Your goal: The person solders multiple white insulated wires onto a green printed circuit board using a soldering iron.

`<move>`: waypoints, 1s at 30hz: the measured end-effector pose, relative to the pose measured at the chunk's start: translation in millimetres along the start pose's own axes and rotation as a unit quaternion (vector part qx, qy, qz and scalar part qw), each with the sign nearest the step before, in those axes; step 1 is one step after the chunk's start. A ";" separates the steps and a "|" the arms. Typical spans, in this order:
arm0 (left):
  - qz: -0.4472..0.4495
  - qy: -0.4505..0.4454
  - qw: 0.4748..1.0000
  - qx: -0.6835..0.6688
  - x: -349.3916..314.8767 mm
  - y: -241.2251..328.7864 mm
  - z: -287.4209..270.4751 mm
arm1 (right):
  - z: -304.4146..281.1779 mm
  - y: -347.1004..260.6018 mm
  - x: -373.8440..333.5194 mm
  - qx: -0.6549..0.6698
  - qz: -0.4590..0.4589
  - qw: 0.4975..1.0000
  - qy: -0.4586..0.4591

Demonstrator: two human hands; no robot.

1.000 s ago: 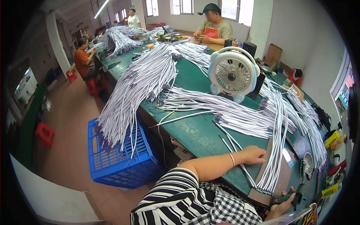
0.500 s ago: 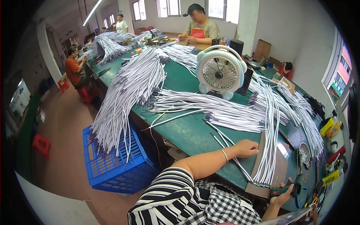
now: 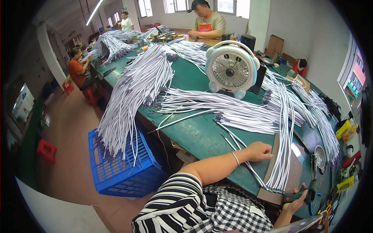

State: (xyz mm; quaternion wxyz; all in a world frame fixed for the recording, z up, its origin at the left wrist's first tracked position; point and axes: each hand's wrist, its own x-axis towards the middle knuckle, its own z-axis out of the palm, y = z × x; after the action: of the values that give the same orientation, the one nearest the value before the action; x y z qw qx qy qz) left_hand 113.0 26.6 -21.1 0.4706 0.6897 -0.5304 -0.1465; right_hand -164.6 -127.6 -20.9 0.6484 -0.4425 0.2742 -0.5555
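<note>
My left hand (image 3: 260,151) is closed, its fingers curled down at the left edge of a brown board (image 3: 273,155). What lies in its fingers, if anything, is hidden. A few loose white cables (image 3: 248,167) run beneath that wrist. On the board lies a row of white cables (image 3: 280,163), their stripped ends lined up near the front edge. To the right of those ends, my right hand (image 3: 297,200) grips a dark green handheld tool (image 3: 291,197); its exact kind is not clear. A metal dish (image 3: 319,155) stands beyond it.
Bundles of white cables (image 3: 132,81) cover much of the green table (image 3: 186,136), some hanging over a blue crate (image 3: 120,171). A white fan (image 3: 230,72) stands mid-table. Pliers and other tools (image 3: 330,202) lie at the right edge. A co-worker (image 3: 208,23) sits across the table.
The whole view has shifted slightly. Both hands keep nearly the same place over the board, and the right one still holds the green tool.
</note>
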 end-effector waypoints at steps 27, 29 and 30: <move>0.151 0.008 0.962 0.228 87.4 85.4 20.7 | -11.0 -20.6 -4.2 0.205 0.070 0.976 0.015; 0.097 -0.057 0.952 0.285 131.7 68.0 35.1 | -0.8 -34.8 7.2 0.222 0.059 0.972 0.057; 0.069 -0.083 0.949 0.297 150.4 60.1 39.7 | 0.6 -45.7 18.6 0.219 0.046 0.972 0.065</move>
State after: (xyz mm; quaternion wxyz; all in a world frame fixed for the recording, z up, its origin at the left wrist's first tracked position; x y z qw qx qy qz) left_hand 108.8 -123.4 51.6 0.2077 0.7455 -0.6332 -0.0068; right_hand -181.6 -145.0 22.1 0.7356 -0.2393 0.2072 -0.5989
